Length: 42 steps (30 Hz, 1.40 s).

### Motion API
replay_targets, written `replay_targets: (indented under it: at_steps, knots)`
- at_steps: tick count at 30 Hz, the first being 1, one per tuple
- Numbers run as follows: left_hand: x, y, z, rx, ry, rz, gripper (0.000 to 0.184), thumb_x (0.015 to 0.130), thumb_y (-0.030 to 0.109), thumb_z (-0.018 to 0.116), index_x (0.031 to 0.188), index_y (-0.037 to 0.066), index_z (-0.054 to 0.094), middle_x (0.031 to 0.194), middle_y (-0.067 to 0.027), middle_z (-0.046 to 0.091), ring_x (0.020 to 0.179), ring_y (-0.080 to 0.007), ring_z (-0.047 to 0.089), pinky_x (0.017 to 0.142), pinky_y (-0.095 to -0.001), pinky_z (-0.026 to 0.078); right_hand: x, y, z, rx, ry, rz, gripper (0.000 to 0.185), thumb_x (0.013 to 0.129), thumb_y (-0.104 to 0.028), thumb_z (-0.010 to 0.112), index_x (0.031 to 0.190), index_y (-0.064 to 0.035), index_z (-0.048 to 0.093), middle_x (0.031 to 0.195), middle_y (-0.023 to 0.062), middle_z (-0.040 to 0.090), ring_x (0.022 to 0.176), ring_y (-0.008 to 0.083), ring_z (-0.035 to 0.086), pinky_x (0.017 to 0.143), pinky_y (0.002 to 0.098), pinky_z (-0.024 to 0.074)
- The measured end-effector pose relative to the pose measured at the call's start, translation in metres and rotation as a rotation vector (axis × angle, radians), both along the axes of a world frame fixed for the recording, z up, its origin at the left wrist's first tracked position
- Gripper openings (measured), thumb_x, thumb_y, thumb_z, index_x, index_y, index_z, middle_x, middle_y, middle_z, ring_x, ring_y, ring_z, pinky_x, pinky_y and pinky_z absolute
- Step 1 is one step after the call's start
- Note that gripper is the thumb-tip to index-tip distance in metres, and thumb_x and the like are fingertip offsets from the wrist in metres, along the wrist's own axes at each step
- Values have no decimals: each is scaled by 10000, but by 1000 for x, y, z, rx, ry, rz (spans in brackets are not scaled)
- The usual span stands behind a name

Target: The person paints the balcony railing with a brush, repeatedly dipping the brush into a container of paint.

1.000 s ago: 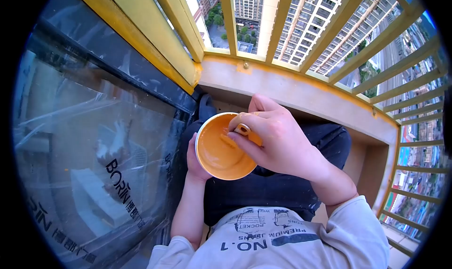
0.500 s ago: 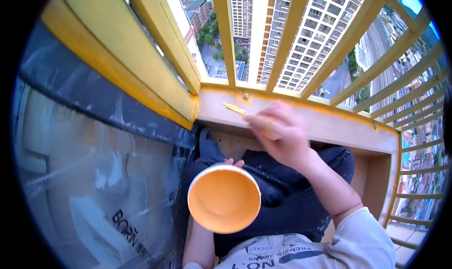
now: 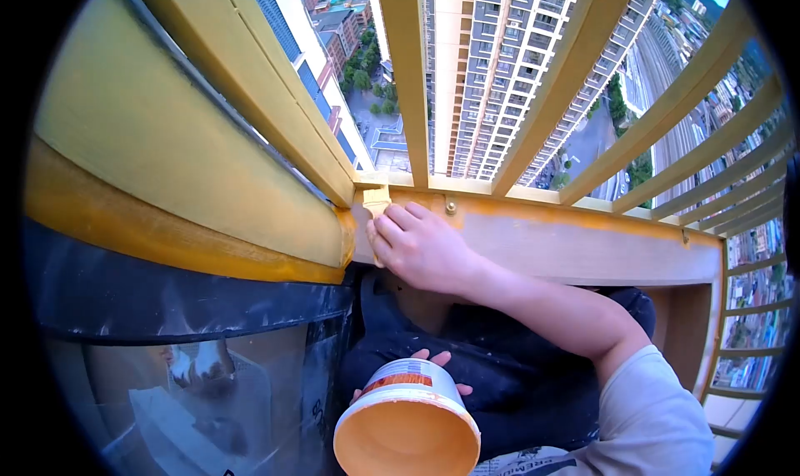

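My right hand point(image 3: 421, 247) is closed around a flat paintbrush point(image 3: 377, 199) coated in yellow. The brush tip is at the left corner of the ledge point(image 3: 550, 247), at the foot of the yellow railing point(image 3: 406, 84). Orange-yellow paint runs along the ledge's outer edge, while its inner part is pale. Below, my left hand point(image 3: 439, 359) grips a white paint bucket point(image 3: 408, 371) from behind, with only some fingertips showing past its wall. The bucket's mouth is tilted toward me, and its inside is coated orange-yellow.
A wide yellow panel point(image 3: 179, 142) rises at the left, above a dark frame point(image 3: 192, 305) and a plastic-covered pane point(image 3: 250, 393). A bolt point(image 3: 451, 208) stands on the ledge. Beyond the bars lie tall buildings point(image 3: 508, 67) and a street far below.
My right hand has moved left and down, bringing the brush from above the ledge to its left corner. The bucket has shifted lower in view, and its outer wall now shows.
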State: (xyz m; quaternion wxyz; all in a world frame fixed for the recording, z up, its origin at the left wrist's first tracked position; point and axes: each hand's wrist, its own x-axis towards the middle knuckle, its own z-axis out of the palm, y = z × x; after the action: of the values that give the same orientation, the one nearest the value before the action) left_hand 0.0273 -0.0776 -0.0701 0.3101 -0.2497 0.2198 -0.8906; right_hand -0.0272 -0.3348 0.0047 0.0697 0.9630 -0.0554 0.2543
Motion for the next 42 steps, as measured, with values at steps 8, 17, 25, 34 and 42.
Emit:
replay_targets:
  at_steps: [8, 17, 25, 34, 42]
  knots:
    - [-2, -1, 16, 118, 5, -16, 550, 1091, 619, 295, 1599, 428, 382, 1716, -188, 192, 1517, -551, 214, 1094, -766, 366, 8, -7, 3, -22, 31, -41, 222, 840, -177, 619, 962, -9, 697, 965, 76, 622, 954, 224, 596, 807, 334, 476]
    - [-3, -1, 17, 102, -1, -7, 566, 1090, 619, 307, 1595, 385, 413, 1685, -206, 269, 1492, -548, 279, 1053, -762, 413, 13, -9, 4, 40, -55, -45, 272, 848, -181, 621, 1032, 0, 707, 1010, 86, 642, 992, 226, 610, 842, 344, 485]
    - [-7, 34, 23, 436, -194, 170, 542, 1098, 593, 316, 1590, 392, 420, 1673, -244, 267, 1490, -560, 267, 1068, -745, 415, 10, -6, -4, 80, -53, -87, 295, 849, -165, 623, 1064, 21, 702, 1016, 82, 653, 1006, 226, 613, 848, 344, 486]
    - [-2, -6, -27, -64, 71, -318, 932, 963, 669, 553, 1603, 25, 338, 1646, -294, 317, 1481, -509, 353, 1123, -645, 405, -15, 12, 12, 80, 90, -186, 377, 875, -178, 628, 1182, 35, 671, 995, 92, 646, 1000, 239, 621, 845, 370, 473]
    - [-1, -2, 6, 47, 22, -119, 1007, 896, 689, 640, 1632, 103, 281, 1670, -261, 257, 1456, -570, 339, 1121, -677, 397, -18, 14, 17, 104, -13, -159, 341, 869, -180, 638, 1147, 10, 689, 991, 89, 653, 975, 235, 623, 819, 375, 473]
